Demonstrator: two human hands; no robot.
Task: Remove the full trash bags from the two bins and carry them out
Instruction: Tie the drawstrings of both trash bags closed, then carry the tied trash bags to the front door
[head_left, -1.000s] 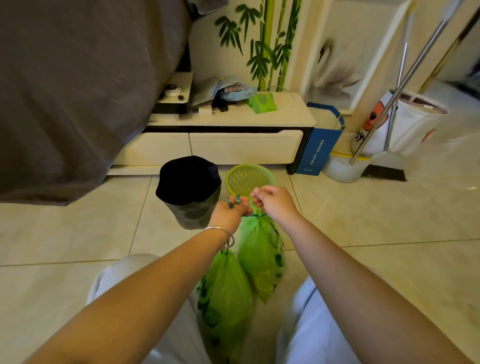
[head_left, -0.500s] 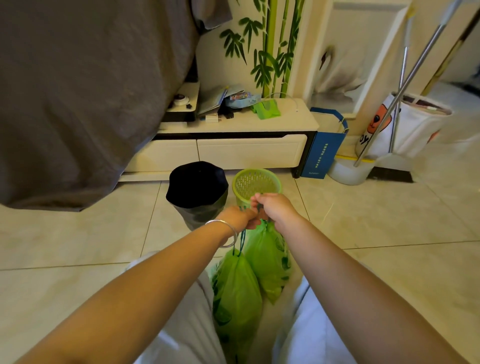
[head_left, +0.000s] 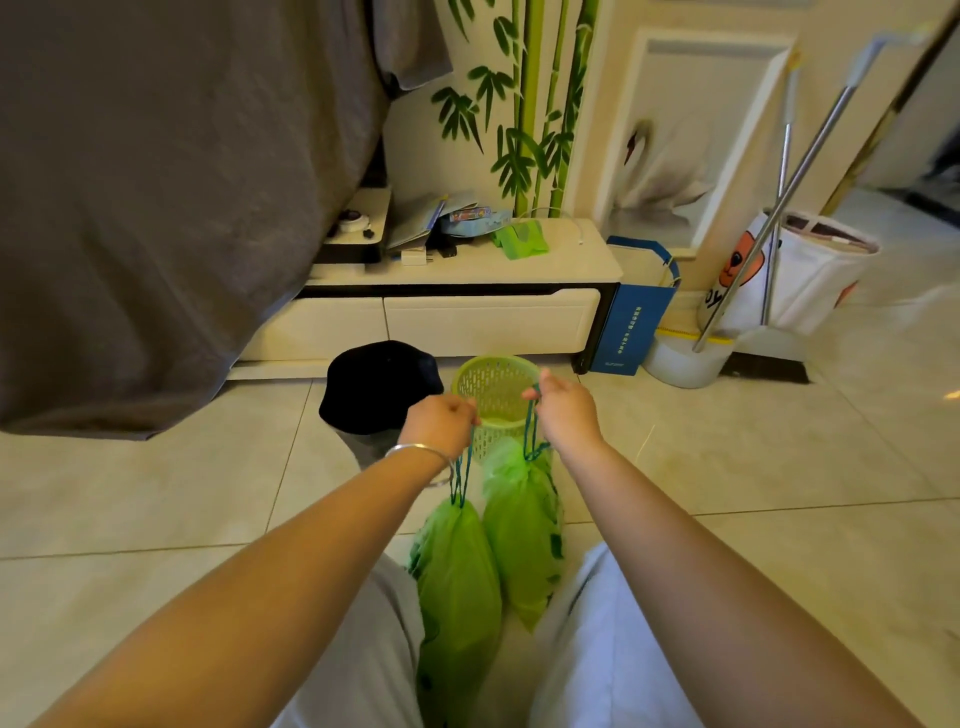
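left hand (head_left: 439, 423): closing round the drawstring of the left green bag (head_left: 457, 587)
right hand (head_left: 566, 413): pinching the cord of the right green bag (head_left: 522, 540)
bags: hanging between the knees, looking soft, light; cords are offering the surest hold
bins: black bin (head_left: 379, 387) and green basket (head_left: 496, 387) standing just beyond

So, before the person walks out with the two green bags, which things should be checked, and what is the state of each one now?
1. Left hand closed on the drawstring of the left bag: ok.
2. Right hand closed on the drawstring of the right bag: ok.
3. Both bags cinched shut at the neck: ok.
4. Green basket emptied: ok, its mesh shows bare.
5. Black bin emptied: cannot tell, its inside is dark.
6. Way out free: cannot tell; mop handles lean at the right.
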